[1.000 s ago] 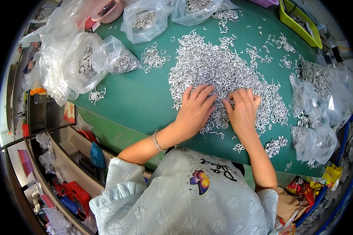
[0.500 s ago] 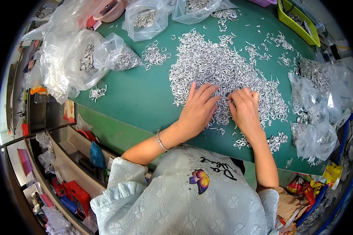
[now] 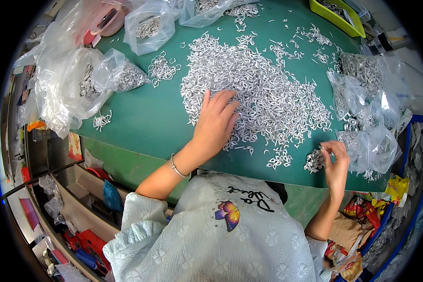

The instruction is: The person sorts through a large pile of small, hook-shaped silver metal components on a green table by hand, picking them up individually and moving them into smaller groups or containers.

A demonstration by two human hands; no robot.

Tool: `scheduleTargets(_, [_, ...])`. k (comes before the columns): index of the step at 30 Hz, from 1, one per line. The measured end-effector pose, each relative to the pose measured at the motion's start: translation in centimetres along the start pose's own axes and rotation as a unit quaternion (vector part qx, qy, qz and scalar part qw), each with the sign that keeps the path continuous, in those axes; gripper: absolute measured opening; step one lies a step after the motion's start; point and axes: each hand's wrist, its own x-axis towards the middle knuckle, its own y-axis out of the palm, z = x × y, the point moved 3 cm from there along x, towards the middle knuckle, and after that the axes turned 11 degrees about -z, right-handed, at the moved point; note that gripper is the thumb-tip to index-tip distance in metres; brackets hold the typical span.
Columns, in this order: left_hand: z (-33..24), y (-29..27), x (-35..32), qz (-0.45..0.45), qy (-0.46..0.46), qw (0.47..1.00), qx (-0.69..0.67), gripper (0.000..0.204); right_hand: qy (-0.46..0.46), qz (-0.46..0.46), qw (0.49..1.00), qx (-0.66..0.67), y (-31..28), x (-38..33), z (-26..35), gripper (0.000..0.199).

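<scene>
Small silvery metal hooks (image 3: 263,89) lie in a broad loose heap across the middle of the green bench (image 3: 141,117), thinning out toward its far edge and right side.

Head view: the left hand (image 3: 216,122) lies flat on the near left edge of the heap, palm down, fingers spread and pressing on the hooks, its grip open and closed round nothing. A thin bracelet (image 3: 175,165) circles that wrist. The right hand (image 3: 336,162) is well apart from it, at the near right part of the bench, just beside a small separate cluster of hooks (image 3: 313,160); its fingertips are pinched together, but whether a hook sits between them is too small to tell. Just right of that hand are clear plastic bags (image 3: 366,113) holding more of the metal pieces. Other clear bags (image 3: 80,84) with the same parts sit at the left of the bench, a little bunch of hooks (image 3: 101,120) near them. A yellow-green tray (image 3: 336,19) stands at the far right corner.
</scene>
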Motion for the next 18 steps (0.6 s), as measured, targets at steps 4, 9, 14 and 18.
scheduleTargets(4, [0.4, 0.8, 2.4, -0.012, 0.018, 1.0, 0.013, 0.039, -0.032, 0.071, 0.99, -0.115, -0.6, -1.1, -1.1, 0.014])
scheduleTargets(9, [2.0, 3.1, 5.6, -0.002, 0.008, 0.99, 0.141, 0.046, -0.082, 0.044, 0.993, 0.069, 2.5, 4.4, 4.4, 0.016])
scheduleTargets(14, [1.0, 4.0, 4.3, 0.002, 0.056, 0.996, 0.072, 0.042, -0.193, 0.048, 0.97, 0.141, 11.4, 10.9, 8.9, 0.041])
scheduleTargets(18, [0.6, 3.0, 2.2, 0.037, 0.068, 0.997, 0.023, 0.04, -0.238, 0.133, 0.955, 0.113, 14.0, 10.8, 9.5, 0.055])
